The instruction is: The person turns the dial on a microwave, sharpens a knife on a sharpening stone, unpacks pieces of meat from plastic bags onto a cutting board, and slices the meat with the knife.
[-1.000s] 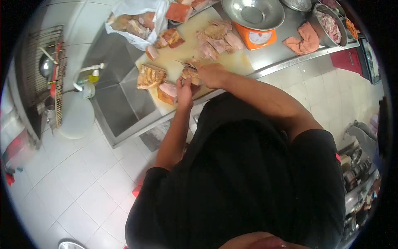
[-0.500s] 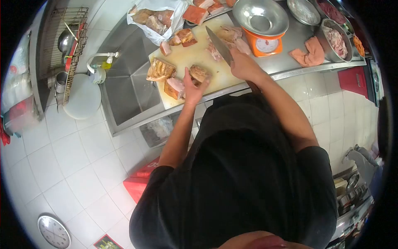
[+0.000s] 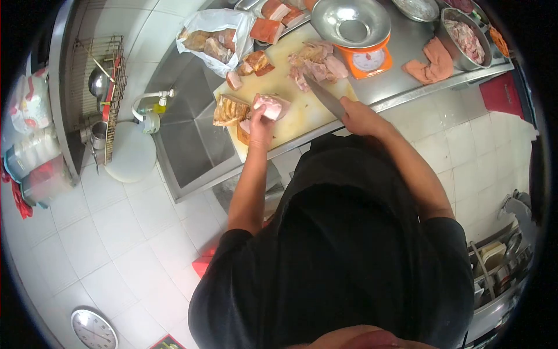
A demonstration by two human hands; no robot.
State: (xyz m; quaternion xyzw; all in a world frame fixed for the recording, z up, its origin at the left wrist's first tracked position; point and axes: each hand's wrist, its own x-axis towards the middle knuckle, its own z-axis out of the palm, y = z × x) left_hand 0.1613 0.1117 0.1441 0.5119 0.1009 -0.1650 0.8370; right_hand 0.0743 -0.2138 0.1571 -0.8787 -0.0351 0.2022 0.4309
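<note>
My left hand grips a piece of pork whose pale cut side shows, low on the cutting board. A knife is in my right hand, its blade slanting up and left over the board's right part. Left of the held piece lies a browned meat block, with another piece partly behind my left hand. Sliced meat is heaped just beyond the knife tip. Smaller browned chunks lie at the board's upper left.
An orange scale carries a steel bowl. To its right are a pink cloth and a pot of raw meat. A white bag with meat stands by the sink. The counter's metal edge runs before me.
My left hand has turned the held piece so its pale side shows. My right hand moved the knife away from that piece, to the right, and lowered it slightly.
</note>
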